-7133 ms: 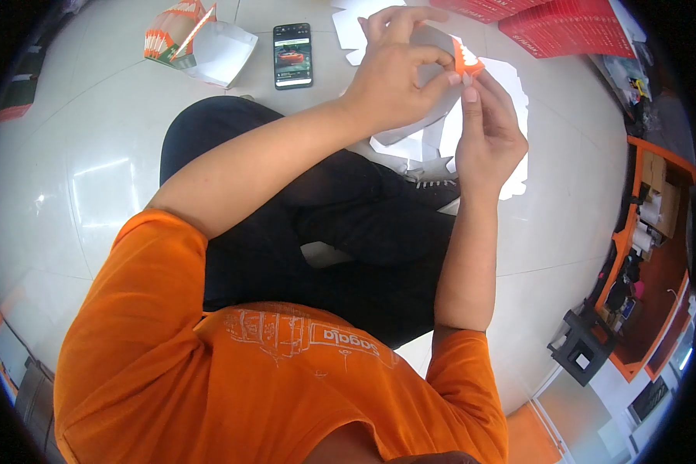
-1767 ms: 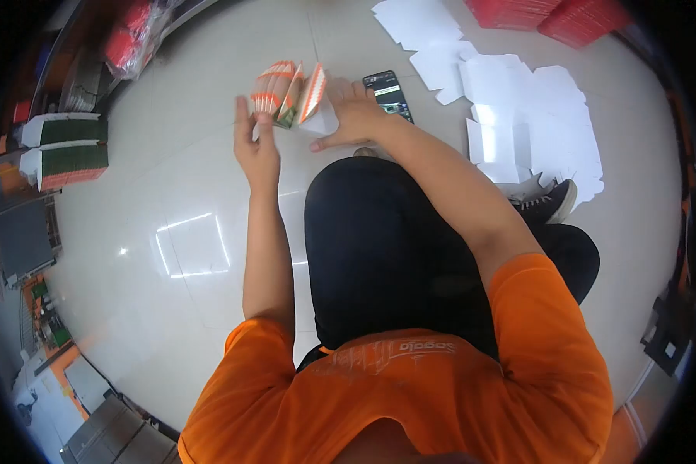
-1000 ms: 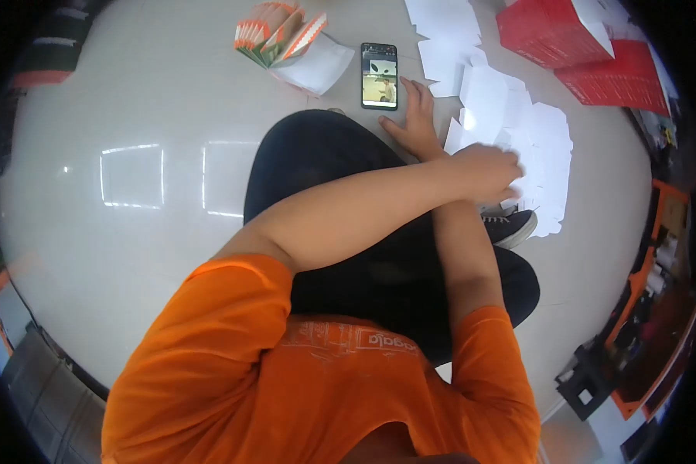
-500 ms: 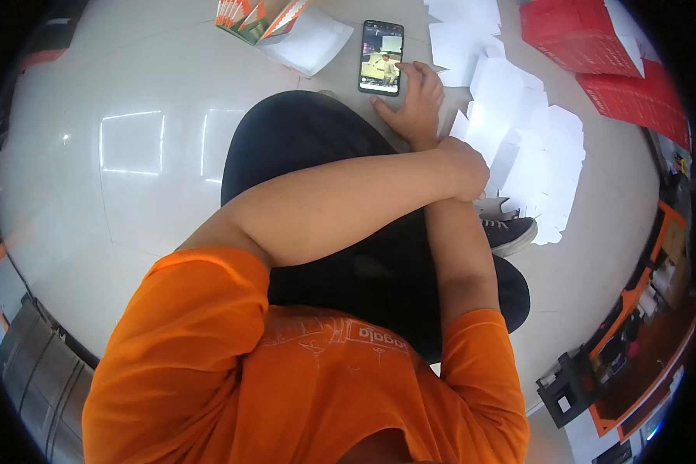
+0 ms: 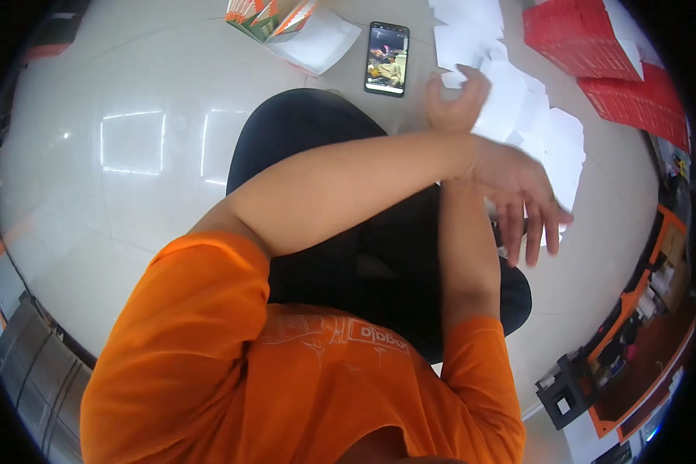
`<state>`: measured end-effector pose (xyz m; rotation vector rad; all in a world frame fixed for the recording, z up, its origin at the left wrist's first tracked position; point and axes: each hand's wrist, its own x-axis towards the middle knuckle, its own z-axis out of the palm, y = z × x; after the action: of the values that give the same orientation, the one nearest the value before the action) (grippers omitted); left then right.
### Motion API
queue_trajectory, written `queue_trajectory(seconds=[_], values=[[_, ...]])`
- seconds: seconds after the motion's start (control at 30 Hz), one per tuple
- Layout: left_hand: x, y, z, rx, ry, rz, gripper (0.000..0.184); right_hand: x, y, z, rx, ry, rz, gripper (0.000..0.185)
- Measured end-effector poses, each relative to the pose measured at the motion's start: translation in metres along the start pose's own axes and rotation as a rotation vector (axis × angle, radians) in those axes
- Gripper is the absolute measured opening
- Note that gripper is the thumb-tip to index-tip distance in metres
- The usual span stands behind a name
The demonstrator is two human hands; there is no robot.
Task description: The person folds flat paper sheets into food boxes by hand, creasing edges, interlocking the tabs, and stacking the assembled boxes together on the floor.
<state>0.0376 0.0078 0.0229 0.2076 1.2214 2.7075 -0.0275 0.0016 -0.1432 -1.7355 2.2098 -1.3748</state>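
Observation:
My left arm crosses over my right forearm. My left hand (image 5: 514, 179) is empty, its fingers spread and pointing down over the dark shoe at the edge of the white cut sheets. Farther up, my right hand (image 5: 458, 102) is slightly blurred, with thumb and bent fingers apart and nothing between them. To its left lies a phone (image 5: 387, 59), face up on the floor with its screen lit, touched by neither hand. White cut card sheets (image 5: 518, 100) lie overlapping, partly behind both hands.
Orange, white and green folded cartons (image 5: 267, 17) stand at the top left beside a white card piece (image 5: 321, 42). Red stacks (image 5: 572, 42) sit at the top right. An orange-edged shelf (image 5: 646, 309) and a black object (image 5: 568, 390) are at the right.
My right hand has moved right, away from the phone's edge. My left hand has come off my right wrist, shifted right and spread its fingers. The phone's picture has changed.

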Motion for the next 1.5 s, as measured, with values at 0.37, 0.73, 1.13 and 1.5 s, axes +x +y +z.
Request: queue_trajectory(seconds=[0.37,0.73,1.13,1.5], values=[[0.019,-0.053,-0.039,1.222,1.067,0.042,0.056,0.025,0.086,-0.141,-0.417,-0.642,0.589,0.054],[0.021,-0.048,-0.026,0.775,0.819,0.158,0.057,0.035,-0.037,-0.225,0.564,-0.112,0.844,0.053],[0.035,-0.005,0.015,1.051,0.644,-0.142,0.068,0.043,-0.012,-0.279,0.500,0.014,0.677,0.030],[0.032,-0.023,0.027,1.082,0.729,0.138,0.067,0.047,-0.006,-0.278,0.485,0.034,0.541,0.034]])
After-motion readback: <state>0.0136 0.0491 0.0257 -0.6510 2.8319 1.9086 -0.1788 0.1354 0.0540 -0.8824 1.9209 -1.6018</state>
